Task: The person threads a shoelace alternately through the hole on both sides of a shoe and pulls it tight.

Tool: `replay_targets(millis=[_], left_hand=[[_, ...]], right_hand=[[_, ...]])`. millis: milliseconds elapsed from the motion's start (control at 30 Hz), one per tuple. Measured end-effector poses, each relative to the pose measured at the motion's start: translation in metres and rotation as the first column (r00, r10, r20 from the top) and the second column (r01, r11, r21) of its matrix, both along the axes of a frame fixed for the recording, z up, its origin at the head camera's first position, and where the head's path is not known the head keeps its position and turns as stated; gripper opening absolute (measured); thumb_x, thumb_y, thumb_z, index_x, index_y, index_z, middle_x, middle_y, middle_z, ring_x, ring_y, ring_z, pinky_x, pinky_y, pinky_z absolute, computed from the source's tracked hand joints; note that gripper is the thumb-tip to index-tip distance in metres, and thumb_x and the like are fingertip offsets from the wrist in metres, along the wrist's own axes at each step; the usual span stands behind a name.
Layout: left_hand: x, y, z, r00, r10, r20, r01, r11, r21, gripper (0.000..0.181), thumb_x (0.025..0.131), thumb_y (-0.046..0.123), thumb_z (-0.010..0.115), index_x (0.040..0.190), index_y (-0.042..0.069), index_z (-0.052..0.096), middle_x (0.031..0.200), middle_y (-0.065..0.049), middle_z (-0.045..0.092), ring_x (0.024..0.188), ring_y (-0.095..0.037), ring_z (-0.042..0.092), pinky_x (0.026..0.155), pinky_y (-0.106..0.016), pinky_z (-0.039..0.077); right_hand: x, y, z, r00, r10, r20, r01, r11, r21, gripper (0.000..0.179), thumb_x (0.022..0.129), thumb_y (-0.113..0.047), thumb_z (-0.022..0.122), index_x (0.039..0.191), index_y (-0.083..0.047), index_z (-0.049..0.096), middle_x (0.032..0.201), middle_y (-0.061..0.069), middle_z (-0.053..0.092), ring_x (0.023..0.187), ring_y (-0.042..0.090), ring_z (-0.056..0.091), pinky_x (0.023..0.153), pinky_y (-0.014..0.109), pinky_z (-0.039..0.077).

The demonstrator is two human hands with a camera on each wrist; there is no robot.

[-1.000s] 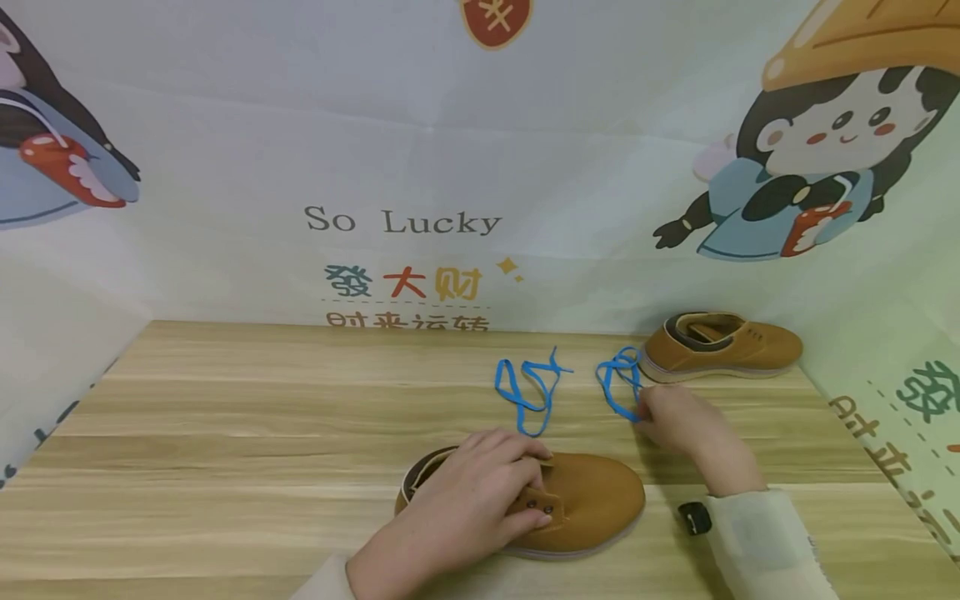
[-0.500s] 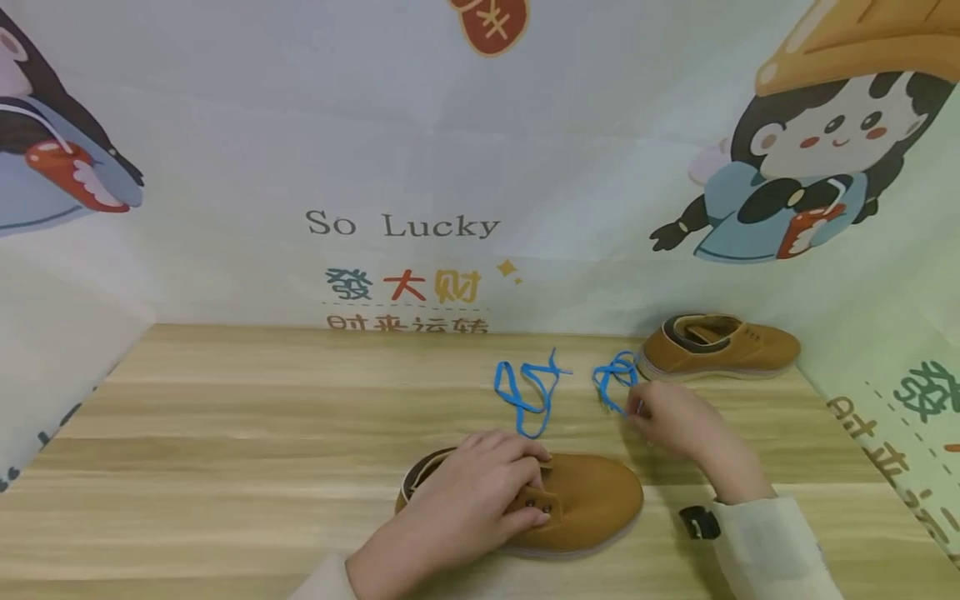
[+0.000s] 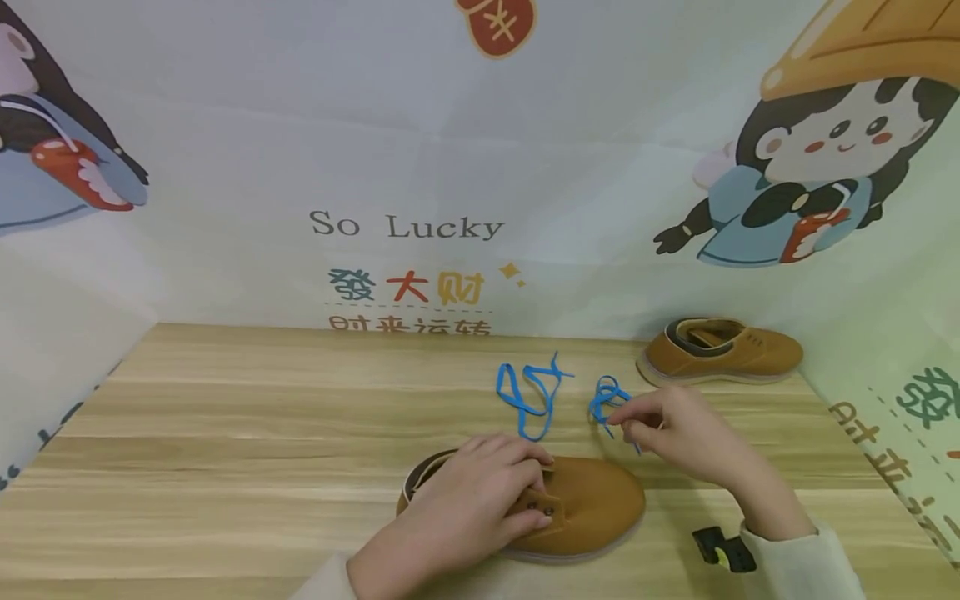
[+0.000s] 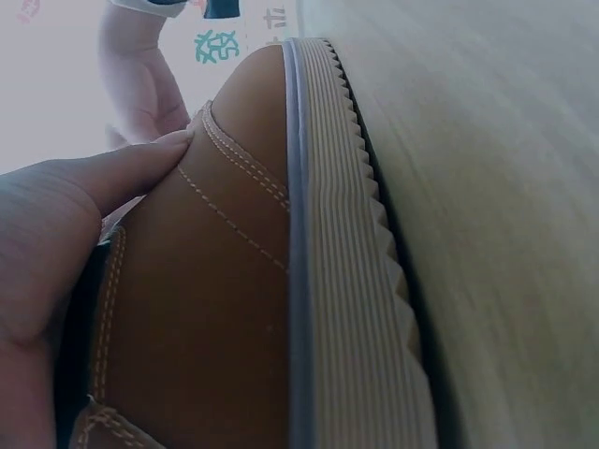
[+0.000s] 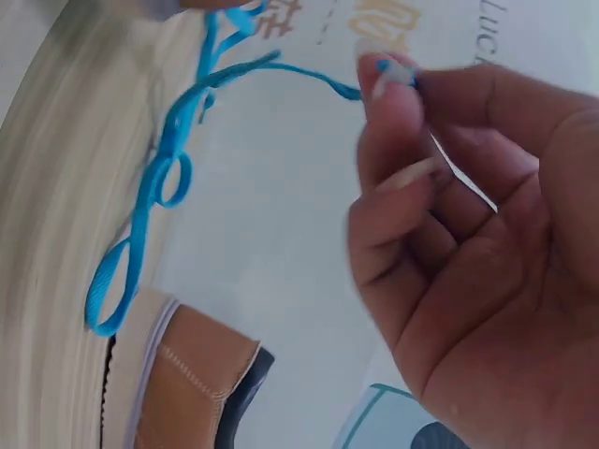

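A tan shoe (image 3: 600, 504) lies on the wooden table, its toe pointing right. My left hand (image 3: 476, 500) grips its upper over the opening, thumb on the eyelet flap; the same thumb (image 4: 122, 173) shows in the left wrist view. Beyond the toe my right hand (image 3: 686, 437) pinches one end of a blue shoelace (image 5: 140, 215) between thumb and index fingertip. The rest of that lace (image 3: 606, 392) trails in loops toward the table. To its left, a second blue shoelace (image 3: 536, 408) lies loosely looped on the wood.
Another tan shoe (image 3: 768, 354) stands at the back right, against the wall cover; its heel (image 5: 187, 374) appears in the right wrist view. A printed pale backdrop (image 3: 405, 150) rises behind the table (image 3: 262, 417). A black strap piece (image 3: 723, 550) sits at the right wrist.
My right hand has come back toward me and turned, drawing the lace forward, away from the far shoe. The left hand and the near shoe have stayed put.
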State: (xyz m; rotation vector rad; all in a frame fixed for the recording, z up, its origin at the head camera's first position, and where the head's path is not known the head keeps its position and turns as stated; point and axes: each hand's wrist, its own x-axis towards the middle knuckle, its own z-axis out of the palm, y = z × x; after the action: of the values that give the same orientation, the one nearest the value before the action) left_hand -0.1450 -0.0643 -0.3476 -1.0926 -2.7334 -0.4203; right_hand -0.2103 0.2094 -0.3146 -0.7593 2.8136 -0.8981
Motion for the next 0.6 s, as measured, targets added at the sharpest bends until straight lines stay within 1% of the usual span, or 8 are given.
replay_targets(millis=[167, 233, 333, 467, 533, 600], left_hand=[[0.0, -0.002, 0.0, 1.0, -0.001, -0.001, 0.001, 1.0, 0.005, 0.018, 0.094, 0.041, 0.07, 0.092, 0.024, 0.065, 0.131, 0.012, 0.063, 0.122, -0.01, 0.058, 0.103, -0.032, 0.047], [0.0, -0.002, 0.0, 1.0, 0.002, -0.001, -0.002, 1.0, 0.008, 0.019, 0.094, 0.042, 0.071, 0.092, 0.024, 0.065, 0.131, 0.012, 0.063, 0.122, -0.01, 0.058, 0.103, -0.032, 0.047], [0.0, -0.002, 0.0, 1.0, 0.004, 0.005, -0.004, 1.0, 0.01, 0.019, 0.094, 0.042, 0.071, 0.093, 0.024, 0.066, 0.131, 0.012, 0.063, 0.122, -0.01, 0.058, 0.103, -0.032, 0.047], [0.0, -0.002, -0.001, 1.0, 0.002, 0.016, -0.003, 1.0, 0.01, 0.019, 0.094, 0.042, 0.071, 0.094, 0.024, 0.067, 0.131, 0.012, 0.063, 0.123, -0.01, 0.058, 0.105, -0.033, 0.047], [-0.001, -0.002, -0.001, 1.0, 0.002, 0.017, -0.002, 1.0, 0.009, 0.018, 0.094, 0.042, 0.071, 0.094, 0.024, 0.067, 0.131, 0.012, 0.063, 0.123, -0.01, 0.058, 0.105, -0.033, 0.047], [-0.001, -0.002, -0.001, 1.0, 0.003, 0.017, -0.003, 1.0, 0.009, 0.018, 0.094, 0.042, 0.07, 0.094, 0.024, 0.067, 0.131, 0.013, 0.063, 0.123, -0.01, 0.058, 0.105, -0.033, 0.047]], right_hand=[[0.009, -0.001, 0.008, 0.999, -0.036, 0.021, 0.038, 0.994, -0.107, 0.02, 0.098, -0.004, 0.062, 0.11, -0.001, 0.076, 0.086, 0.006, 0.075, 0.065, 0.001, 0.059, 0.054, 0.023, 0.047], [0.012, -0.002, 0.01, 0.999, -0.029, 0.018, 0.032, 0.988, -0.15, 0.019, 0.098, -0.006, 0.062, 0.111, -0.001, 0.076, 0.089, 0.006, 0.075, 0.068, 0.001, 0.06, 0.057, 0.023, 0.05], [0.019, -0.003, 0.013, 1.0, -0.008, 0.018, 0.012, 0.973, -0.232, 0.019, 0.099, -0.006, 0.062, 0.112, -0.001, 0.075, 0.092, 0.004, 0.075, 0.072, 0.001, 0.063, 0.061, 0.024, 0.054], [0.031, -0.003, 0.015, 1.0, 0.013, -0.021, -0.019, 0.953, -0.302, 0.019, 0.098, -0.006, 0.064, 0.112, -0.007, 0.077, 0.1, -0.005, 0.075, 0.081, 0.002, 0.068, 0.067, 0.026, 0.057], [0.035, -0.003, 0.017, 0.998, 0.026, -0.054, -0.042, 0.952, -0.305, 0.02, 0.098, -0.006, 0.064, 0.112, -0.011, 0.077, 0.104, -0.01, 0.076, 0.085, 0.002, 0.069, 0.07, 0.025, 0.057], [0.039, -0.005, 0.019, 0.994, 0.048, -0.095, -0.074, 0.951, -0.3, 0.023, 0.097, -0.004, 0.065, 0.114, -0.014, 0.077, 0.105, -0.011, 0.077, 0.088, 0.001, 0.069, 0.071, 0.023, 0.056]])
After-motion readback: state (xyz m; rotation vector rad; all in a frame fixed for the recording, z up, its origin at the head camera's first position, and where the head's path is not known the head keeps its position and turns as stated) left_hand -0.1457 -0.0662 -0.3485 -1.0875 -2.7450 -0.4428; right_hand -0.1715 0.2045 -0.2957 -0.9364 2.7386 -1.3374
